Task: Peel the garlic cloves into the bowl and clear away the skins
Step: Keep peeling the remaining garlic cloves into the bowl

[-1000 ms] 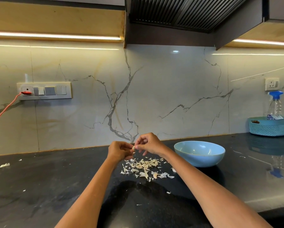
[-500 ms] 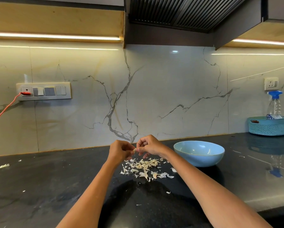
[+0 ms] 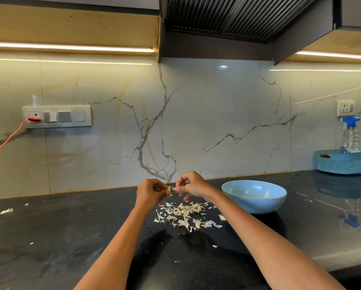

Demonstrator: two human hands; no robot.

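Left hand (image 3: pixel 149 192) pinches a garlic clove (image 3: pixel 169 190) at its fingertips, fingers curled round it, held in the air above the counter. Right hand (image 3: pixel 191 185) is curled in close, fingertips at the clove's right side and apparently nipping at a bit of skin; whether it has hold of skin or only touches the clove is too small to tell. Both hands sit over the heap of garlic skins (image 3: pixel 184 213) on the black countertop (image 3: pixel 71 237). Risks, as judged: the clove is small and likely slick once bare, so a hard tug at the skin could pop it out of the pinch and down into the heap, where pale clove among pale skin is hard to pick out. One plumper piece at the heap's near edge may be a clove already, not certain. The blue bowl (image 3: pixel 253 195) stands just right of the heap, under the right forearm's reach; a peeled clove has to go across the right wrist to get there, so a careless drop could land short, on the counter. Bowl contents not visible from this angle. Skins are light and already scattered: stray flakes (image 3: pixel 6 211) lie well to the left and near the front edge, so the clearing will need a wide sweep, and a brisk one could blow more about. Further out: teal basket (image 3: pixel 344 163) with a spray bottle (image 3: pixel 351 135) at far right, a switch panel (image 3: pixel 57 117) with an orange cord (image 3: pixel 6 141) on the marble backsplash at left. None of it stands between hands and bowl.
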